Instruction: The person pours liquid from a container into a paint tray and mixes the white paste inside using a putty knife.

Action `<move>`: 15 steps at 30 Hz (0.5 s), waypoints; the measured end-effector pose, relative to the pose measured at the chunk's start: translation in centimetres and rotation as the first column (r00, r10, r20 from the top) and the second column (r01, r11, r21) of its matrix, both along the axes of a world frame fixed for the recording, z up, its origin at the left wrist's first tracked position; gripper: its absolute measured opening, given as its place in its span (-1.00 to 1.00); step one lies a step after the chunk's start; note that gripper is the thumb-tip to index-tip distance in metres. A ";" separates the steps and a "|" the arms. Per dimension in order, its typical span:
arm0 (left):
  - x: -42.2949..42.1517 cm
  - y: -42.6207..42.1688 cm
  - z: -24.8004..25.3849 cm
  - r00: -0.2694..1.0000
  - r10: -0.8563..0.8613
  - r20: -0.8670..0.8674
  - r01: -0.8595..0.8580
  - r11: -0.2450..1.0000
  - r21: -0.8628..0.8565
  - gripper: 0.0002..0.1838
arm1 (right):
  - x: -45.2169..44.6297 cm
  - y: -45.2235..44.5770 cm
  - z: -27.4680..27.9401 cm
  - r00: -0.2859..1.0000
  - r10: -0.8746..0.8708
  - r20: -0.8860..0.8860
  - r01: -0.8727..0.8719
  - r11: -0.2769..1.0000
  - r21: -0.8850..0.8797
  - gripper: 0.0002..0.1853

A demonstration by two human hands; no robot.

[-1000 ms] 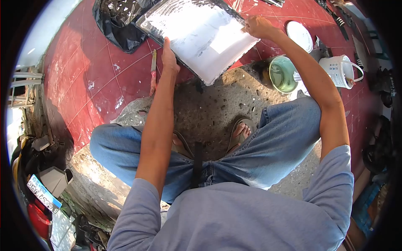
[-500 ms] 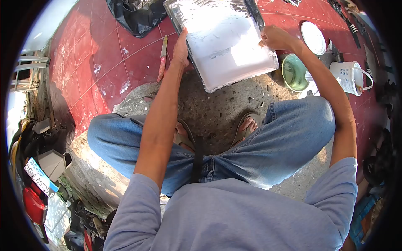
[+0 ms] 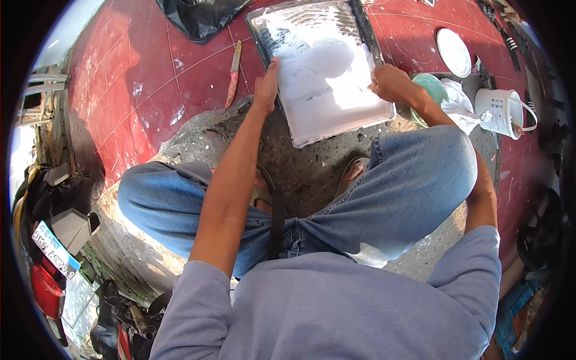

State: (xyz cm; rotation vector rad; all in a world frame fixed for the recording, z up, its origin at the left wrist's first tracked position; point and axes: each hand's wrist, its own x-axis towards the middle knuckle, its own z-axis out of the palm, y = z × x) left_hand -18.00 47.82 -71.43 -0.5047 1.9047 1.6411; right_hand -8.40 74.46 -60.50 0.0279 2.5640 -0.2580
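A paint tray (image 3: 327,123) coated in white paint, with a ribbed far end and dark rims, is in front of my knees. My left hand (image 3: 266,90) is closed around its left rim, thumb on top. My right hand (image 3: 393,84) is closed at the right rim, fingers curled over the painted inside; a small thing may be pinched there, but I cannot make it out. Left of the tray, a knife (image 3: 234,75) with a red handle lies on the tiles.
At the right are a green tub (image 3: 429,90), a white cloth or bag (image 3: 459,107), a white bucket (image 3: 498,112) and a round white lid (image 3: 454,53). A black plastic bag (image 3: 201,18) lies at the far left. Red tiles (image 3: 144,78) end at a rough concrete edge.
The tray has come closer to me, with both hands moving along with it. My right hand has stayed closed at the right rim. The view has shifted slightly.
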 end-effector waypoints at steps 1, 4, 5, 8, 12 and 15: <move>-0.4 -0.2 -0.1 0.994 -0.104 -0.021 0.100 0.984 -0.146 -0.03 | 0.1 0.1 -0.3 1.000 0.014 0.000 -0.014 1.000 0.000 -0.77; -1.9 -1.2 1.4 0.925 -0.377 0.051 0.371 0.866 -0.336 0.08 | 0.2 0.3 -0.8 0.999 0.034 0.007 -0.034 0.999 0.005 -0.75; -2.7 -1.6 2.4 0.890 -0.444 0.108 0.456 0.856 -0.243 0.10 | 0.1 0.3 -0.9 1.000 0.026 0.011 -0.026 1.000 0.007 -0.75; -5.0 -1.4 10.0 0.743 -0.587 0.321 0.659 0.725 -0.200 0.18 | 0.0 0.1 -0.8 1.000 -0.019 -0.016 0.019 1.000 -0.001 -0.75; -11.2 -0.7 11.1 0.502 -0.714 0.489 0.850 0.304 -0.429 0.19 | 1.4 0.3 -0.3 0.988 -0.122 -0.098 0.118 0.992 -0.044 -0.75; -14.9 1.1 15.7 0.449 -0.847 0.287 0.770 0.203 -0.605 -0.30 | 2.2 0.9 1.0 0.987 -0.135 -0.092 0.132 0.991 -0.035 -0.78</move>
